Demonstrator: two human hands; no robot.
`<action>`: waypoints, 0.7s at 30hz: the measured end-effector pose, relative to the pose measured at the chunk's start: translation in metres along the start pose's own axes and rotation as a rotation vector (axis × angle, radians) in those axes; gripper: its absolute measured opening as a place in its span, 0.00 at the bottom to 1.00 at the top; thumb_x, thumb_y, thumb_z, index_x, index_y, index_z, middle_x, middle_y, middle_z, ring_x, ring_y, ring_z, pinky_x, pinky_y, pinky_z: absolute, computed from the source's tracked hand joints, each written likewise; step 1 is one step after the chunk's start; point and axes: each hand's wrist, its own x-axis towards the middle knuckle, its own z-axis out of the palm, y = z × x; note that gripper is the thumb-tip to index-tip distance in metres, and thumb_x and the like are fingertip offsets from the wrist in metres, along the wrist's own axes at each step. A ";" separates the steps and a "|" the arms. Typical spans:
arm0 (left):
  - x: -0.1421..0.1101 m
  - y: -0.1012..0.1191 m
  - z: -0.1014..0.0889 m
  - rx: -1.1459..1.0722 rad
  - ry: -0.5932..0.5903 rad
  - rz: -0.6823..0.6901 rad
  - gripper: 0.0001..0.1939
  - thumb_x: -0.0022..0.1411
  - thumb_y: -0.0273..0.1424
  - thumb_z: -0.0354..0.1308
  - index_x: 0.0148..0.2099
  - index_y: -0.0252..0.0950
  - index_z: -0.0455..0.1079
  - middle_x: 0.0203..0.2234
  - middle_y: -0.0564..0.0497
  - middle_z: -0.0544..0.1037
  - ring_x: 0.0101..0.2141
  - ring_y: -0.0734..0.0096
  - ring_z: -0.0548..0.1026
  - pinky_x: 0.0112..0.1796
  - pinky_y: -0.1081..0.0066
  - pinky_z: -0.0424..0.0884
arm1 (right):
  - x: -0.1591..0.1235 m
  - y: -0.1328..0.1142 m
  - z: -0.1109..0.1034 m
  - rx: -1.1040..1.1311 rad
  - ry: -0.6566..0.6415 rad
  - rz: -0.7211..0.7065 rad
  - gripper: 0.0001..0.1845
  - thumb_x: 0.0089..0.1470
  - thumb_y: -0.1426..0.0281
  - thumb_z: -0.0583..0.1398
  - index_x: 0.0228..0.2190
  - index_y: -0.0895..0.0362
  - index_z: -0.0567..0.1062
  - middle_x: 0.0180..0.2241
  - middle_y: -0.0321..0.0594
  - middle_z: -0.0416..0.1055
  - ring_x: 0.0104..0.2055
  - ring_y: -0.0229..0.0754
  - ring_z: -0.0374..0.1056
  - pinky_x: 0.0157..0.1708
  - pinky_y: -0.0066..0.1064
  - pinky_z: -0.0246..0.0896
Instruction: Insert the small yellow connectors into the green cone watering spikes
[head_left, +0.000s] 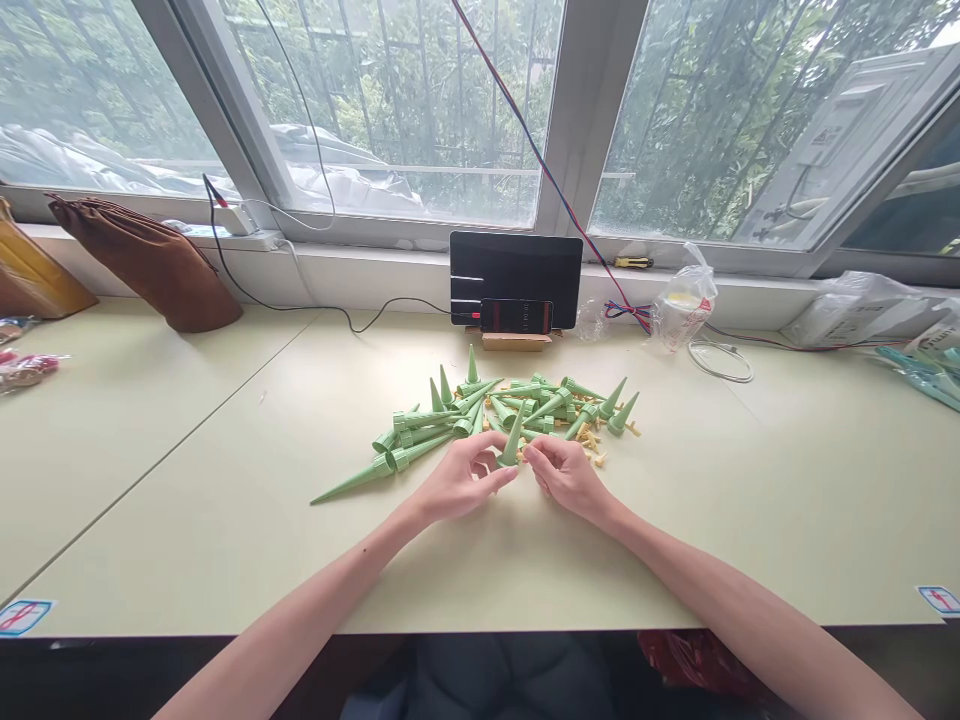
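Note:
My left hand [469,475] grips a green plant-watering spike [514,437] by its wide base, with the pointed tip up. Close beside that base, my right hand [564,475] is closed in a pinch on a small yellow valve piece [523,453], mostly hidden by the fingers. Just beyond both hands lies a loose pile of green spikes [427,435], some lying flat and some standing on their bases. Small yellow valve pieces [589,440] are scattered among them, mainly on the right side.
A phone [517,316] leans on a black tablet [517,260] at the back of the table [750,500]. A brown pouch [150,265] stands far left. A cup in a plastic bag [684,305] and a white cable [720,362] are back right.

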 end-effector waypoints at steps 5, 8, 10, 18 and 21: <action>0.000 0.000 0.001 0.015 -0.006 0.025 0.14 0.65 0.40 0.57 0.46 0.35 0.71 0.33 0.50 0.74 0.27 0.74 0.72 0.28 0.73 0.73 | 0.000 0.002 0.000 0.009 0.011 -0.007 0.25 0.63 0.51 0.54 0.22 0.55 0.65 0.14 0.30 0.57 0.16 0.34 0.53 0.18 0.27 0.50; 0.001 0.000 0.001 0.017 -0.019 0.038 0.14 0.65 0.39 0.57 0.47 0.35 0.71 0.36 0.50 0.74 0.28 0.74 0.72 0.29 0.74 0.73 | 0.001 0.005 0.000 0.000 0.005 -0.018 0.27 0.64 0.51 0.53 0.21 0.56 0.66 0.14 0.30 0.56 0.16 0.34 0.53 0.18 0.28 0.50; 0.001 0.000 0.001 0.019 -0.026 0.043 0.14 0.66 0.38 0.57 0.47 0.35 0.71 0.37 0.49 0.74 0.29 0.74 0.72 0.29 0.74 0.73 | 0.000 0.007 0.000 0.005 -0.005 -0.014 0.27 0.65 0.51 0.52 0.22 0.57 0.67 0.13 0.30 0.56 0.15 0.34 0.54 0.18 0.28 0.50; 0.001 -0.002 0.002 0.004 -0.003 0.040 0.13 0.66 0.39 0.57 0.46 0.35 0.71 0.36 0.50 0.74 0.28 0.74 0.72 0.29 0.74 0.73 | 0.000 0.008 0.000 -0.011 -0.029 -0.059 0.25 0.64 0.53 0.54 0.23 0.57 0.68 0.15 0.30 0.54 0.17 0.33 0.50 0.19 0.27 0.45; 0.001 -0.002 0.002 -0.014 -0.002 0.040 0.13 0.66 0.39 0.57 0.46 0.35 0.71 0.38 0.50 0.76 0.29 0.74 0.73 0.29 0.74 0.73 | 0.001 0.008 0.000 -0.022 -0.044 -0.066 0.23 0.64 0.55 0.55 0.22 0.57 0.66 0.17 0.30 0.53 0.19 0.33 0.48 0.20 0.27 0.42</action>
